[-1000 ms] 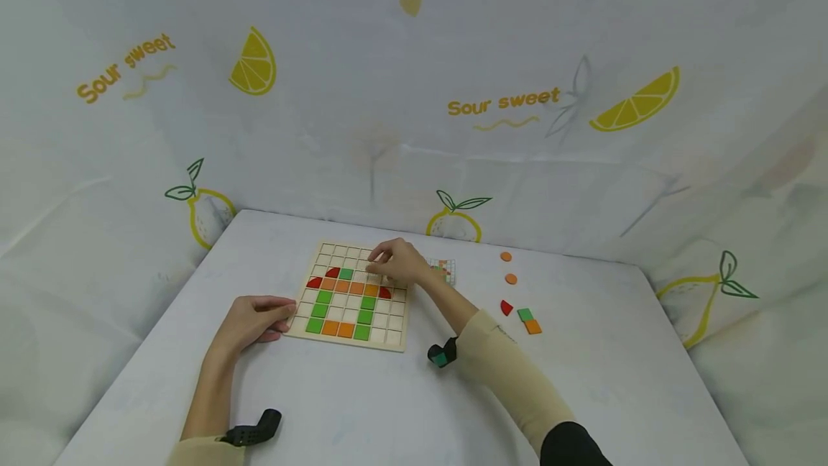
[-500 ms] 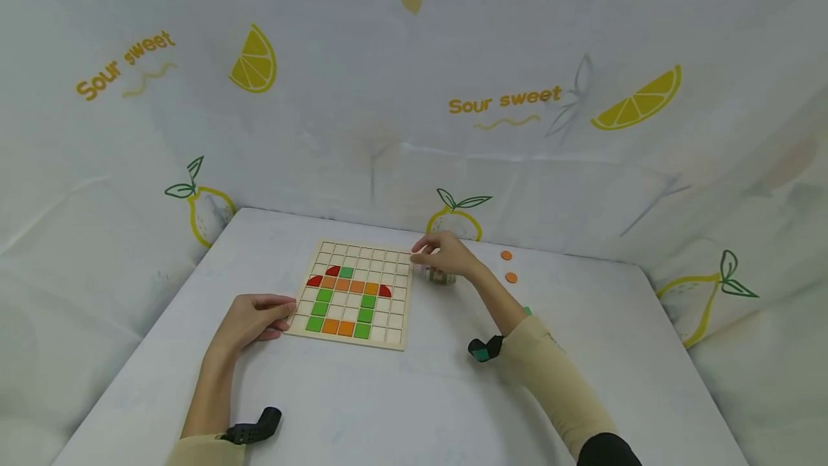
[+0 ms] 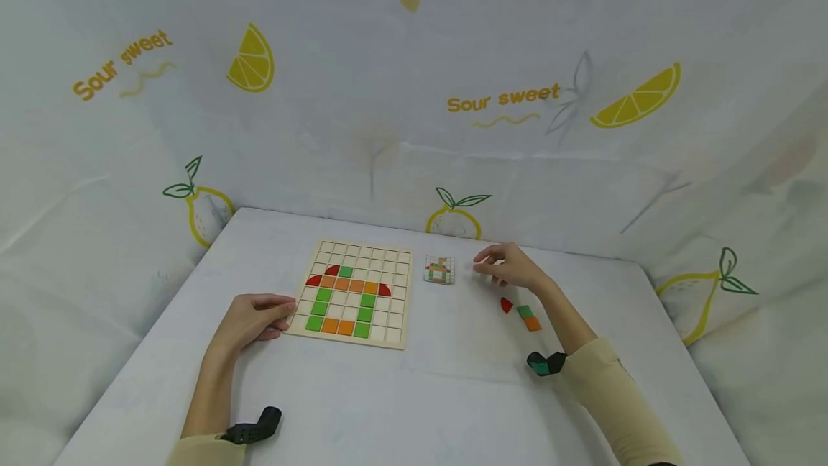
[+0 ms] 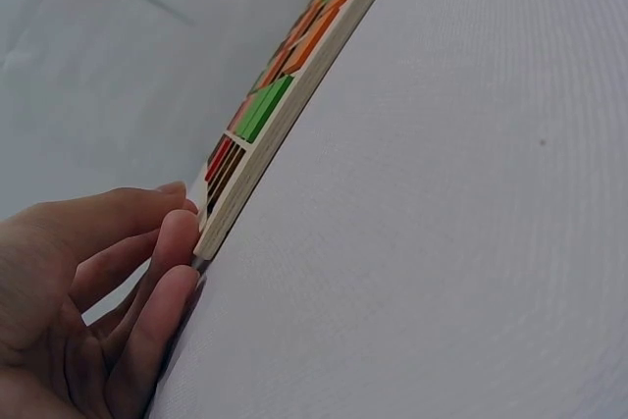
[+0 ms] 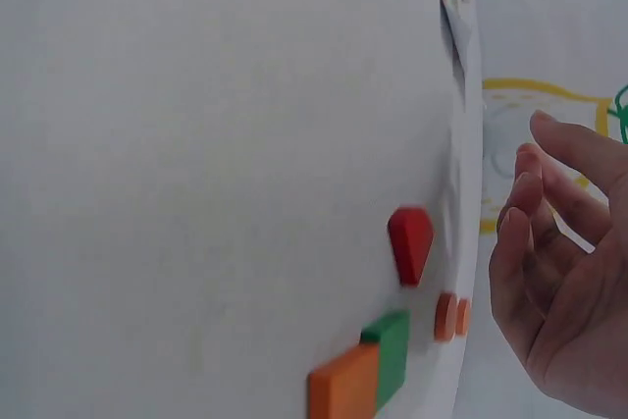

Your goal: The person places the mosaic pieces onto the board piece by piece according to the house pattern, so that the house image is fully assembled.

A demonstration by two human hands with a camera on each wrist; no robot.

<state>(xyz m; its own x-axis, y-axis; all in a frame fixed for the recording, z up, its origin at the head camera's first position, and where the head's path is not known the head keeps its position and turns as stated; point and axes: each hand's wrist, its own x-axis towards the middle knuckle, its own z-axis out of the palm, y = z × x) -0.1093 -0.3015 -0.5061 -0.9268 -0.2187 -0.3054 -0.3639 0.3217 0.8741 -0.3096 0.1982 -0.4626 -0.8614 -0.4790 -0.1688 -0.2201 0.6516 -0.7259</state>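
Observation:
A wooden grid board (image 3: 392,311) lies on the table, several of its squares filled with green, orange and red pieces. My left hand (image 3: 255,318) holds its left edge near the front corner; in the left wrist view thumb and fingers meet at that corner (image 4: 206,237). My right hand (image 3: 511,266) hovers right of a small pattern card (image 3: 439,270), fingers loosely bent and nothing between them. Below it lie a red quarter-round piece (image 3: 507,305), a green square (image 3: 524,312) and an orange square (image 3: 532,323). Two orange discs (image 5: 446,317), hidden by the hand in the head view, show in the right wrist view.
A white cloth covers the table (image 3: 453,394), and a white curtain (image 3: 362,92) printed with lemons rises behind its back edge. Black wrist cameras sit on the left sleeve (image 3: 255,428) and right sleeve (image 3: 546,364).
My right hand has moved from over the board to the right, past the card, to above the loose pieces. The card shows again. My left hand stays at the board's edge.

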